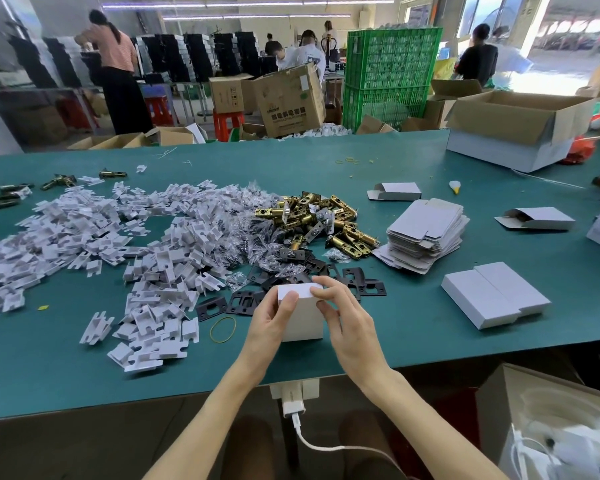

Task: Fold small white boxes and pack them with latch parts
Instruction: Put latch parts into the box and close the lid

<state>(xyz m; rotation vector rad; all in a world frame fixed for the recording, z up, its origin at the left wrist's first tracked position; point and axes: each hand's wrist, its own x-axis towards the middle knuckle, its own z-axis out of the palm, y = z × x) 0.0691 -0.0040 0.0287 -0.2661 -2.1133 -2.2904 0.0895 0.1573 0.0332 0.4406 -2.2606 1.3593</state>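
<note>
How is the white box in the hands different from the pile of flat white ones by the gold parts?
The box is folded up into a block; the pile is flat, unfolded sheets. The box stands upright, gripped by the left hand and the right hand; the pile lies untouched on the table. The box is one; the pile holds many. Both are plain white card.

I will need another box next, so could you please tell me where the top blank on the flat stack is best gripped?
Pinch the top blank by its near edge, coming from the front: it lies flat on the fanned stack, and its notched flaps there probably lift easiest. The right hand, nearer than the left hand, must first release the small white box.
</note>
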